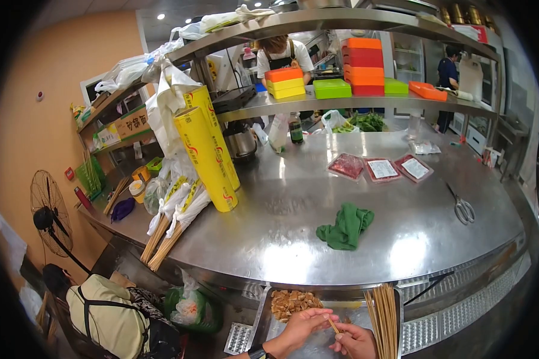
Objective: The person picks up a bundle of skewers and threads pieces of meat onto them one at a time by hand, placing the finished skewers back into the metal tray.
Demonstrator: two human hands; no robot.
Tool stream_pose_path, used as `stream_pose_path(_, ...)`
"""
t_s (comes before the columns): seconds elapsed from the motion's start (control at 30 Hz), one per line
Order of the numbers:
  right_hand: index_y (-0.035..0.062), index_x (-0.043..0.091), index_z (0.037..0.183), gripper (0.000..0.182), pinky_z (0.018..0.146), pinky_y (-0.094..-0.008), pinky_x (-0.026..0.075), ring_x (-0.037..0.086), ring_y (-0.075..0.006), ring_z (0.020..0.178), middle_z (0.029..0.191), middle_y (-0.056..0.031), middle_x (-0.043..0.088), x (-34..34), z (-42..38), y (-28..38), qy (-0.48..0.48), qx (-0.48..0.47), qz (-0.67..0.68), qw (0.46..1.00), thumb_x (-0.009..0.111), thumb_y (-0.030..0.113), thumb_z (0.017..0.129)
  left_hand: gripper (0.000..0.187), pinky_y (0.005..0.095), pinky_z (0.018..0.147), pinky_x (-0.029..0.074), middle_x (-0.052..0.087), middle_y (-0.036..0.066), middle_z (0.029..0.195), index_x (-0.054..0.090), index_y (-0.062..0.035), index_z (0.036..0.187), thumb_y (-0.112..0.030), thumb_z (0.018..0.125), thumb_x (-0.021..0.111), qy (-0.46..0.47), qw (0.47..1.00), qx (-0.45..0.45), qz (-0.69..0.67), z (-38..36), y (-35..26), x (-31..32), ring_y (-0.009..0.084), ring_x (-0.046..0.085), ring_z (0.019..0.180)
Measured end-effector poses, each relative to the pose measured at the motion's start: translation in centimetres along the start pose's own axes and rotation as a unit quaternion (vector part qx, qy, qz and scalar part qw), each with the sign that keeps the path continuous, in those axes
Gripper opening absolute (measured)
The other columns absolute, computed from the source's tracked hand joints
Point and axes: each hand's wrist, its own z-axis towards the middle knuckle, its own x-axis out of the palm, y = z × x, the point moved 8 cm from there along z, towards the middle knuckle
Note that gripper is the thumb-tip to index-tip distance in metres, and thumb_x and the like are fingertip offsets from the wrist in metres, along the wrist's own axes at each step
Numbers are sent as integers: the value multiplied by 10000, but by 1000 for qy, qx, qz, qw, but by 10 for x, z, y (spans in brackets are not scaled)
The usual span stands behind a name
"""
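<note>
Right grip [356, 343]: thumb and fingers are clamped on a thin wooden skewer [335, 326], which slants up and away toward the left grip [306, 326]. Left grip: the fingers are extended, with the fingertips at the upper end of the skewer; whether they pinch the skewer or a piece on it cannot be told. A dark band [259, 352] encircles the left wrist.

Both grips are positioned over a metal tray [347, 299]. Brown food chunks [294, 304] are heaped in the tray, just beyond the left grip. A bundle of loose skewers [386, 317] stands immediately to the right of the right grip, at the right side of the tray.

The steel counter [269, 230] extends ahead of both grips. A crumpled green cloth [346, 227] lies on it, straight ahead of the right grip. Scissors [463, 209] lie ahead and well to the right of that grip. Farther ahead of the grips are three flat packs of red contents [382, 169], set side by side. Ahead and to the left of the left grip, yellow rolls [206, 158] stand on end beside bagged skewer bundles [176, 230]
</note>
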Motion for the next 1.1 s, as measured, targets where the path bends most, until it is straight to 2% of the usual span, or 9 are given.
stream_pose_path(0.27, 69, 499, 1232, 338, 482, -158, 363, 464, -45, 531, 653, 24, 540, -12, -9, 4, -45, -3, -31, 998, 491, 138, 901, 298, 311, 903, 458, 585, 151, 1095, 487, 41, 1158, -135, 918, 490, 43, 998, -14, -42, 0, -3, 25, 196, 573, 994)
stream_pose_path(0.33, 51, 552, 1138, 270, 484, -198, 392, 490, -76, 526, 637, 0, 551, -15, -10, 4, -56, -1, -45, 997, 491, 154, 896, 294, 315, 900, 460, 586, 149, 1092, 491, 39, 1154, -135, 917, 491, 45, 997, -33, -55, -4, 5, 28, 198, 573, 993)
stream_pose_path(0.47, -7, 458, 1245, 360, 630, -252, 496, 521, -95, 571, 664, -43, 560, -18, -3, -12, -59, 42, -55, 996, 469, 66, 893, 283, 326, 904, 458, 582, 155, 1091, 492, 41, 1142, -130, 916, 491, 62, 996, -23, -62, 17, 26, 14, 209, 567, 1001)
stream_pose_path(0.53, 83, 499, 1181, 311, 562, -212, 452, 532, -77, 631, 768, -16, 567, -19, -2, -29, -53, 12, -8, 998, 546, 107, 874, 256, 330, 894, 468, 588, 165, 1057, 516, 49, 1091, -99, 883, 540, 44, 997, -8, -70, 12, 17, 13, 230, 581, 985)
stream_pose_path(0.7, 38, 441, 1278, 389, 593, -201, 445, 535, -71, 660, 718, 10, 531, -10, -5, -22, -59, 36, 14, 998, 485, 94, 895, 212, 322, 858, 482, 606, 155, 1030, 538, 14, 1062, -102, 885, 537, 28, 997, -25, -72, 4, 9, 10, 200, 596, 941)
stream_pose_path(0.83, -37, 428, 1258, 372, 693, -262, 505, 480, -60, 575, 662, -1, 509, -10, -4, -14, -78, 19, 7, 997, 453, 48, 896, 195, 272, 784, 489, 634, 110, 973, 556, -4, 1050, -99, 881, 542, -16, 997, 64, 45, -1, -27, -22, 161, 603, 875)
stream_pose_path(1.0, -30, 423, 1264, 372, 685, -270, 510, 454, -54, 536, 635, -3, 498, -11, -3, -12, -77, 23, 1, 997, 450, 44, 900, 136, 299, 673, 484, 647, 82, 840, 615, -29, 908, -139, 835, 586, -169, 899, 132, 381, -24, -72, -73, 165, 617, 752)
stream_pose_path(1.07, -29, 427, 1261, 369, 686, -270, 509, 452, -52, 540, 637, -1, 494, -10, -3, -10, -72, 7, -16, 997, 452, 51, 901, 131, 335, 651, 480, 626, 99, 797, 619, -58, 898, -130, 789, 606, -153, 752, 163, 620, -33, -90, -49, 244, 613, 737)
stream_pose_path(1.1, -29, 427, 1261, 369, 686, -270, 509, 452, -52, 540, 637, -1, 494, -11, -4, -10, -74, 8, -15, 997, 452, 51, 901, 137, 294, 616, 479, 610, 101, 787, 633, -71, 878, -91, 743, 650, -128, 742, 187, 631, -31, -87, -43, 221, 605, 683)
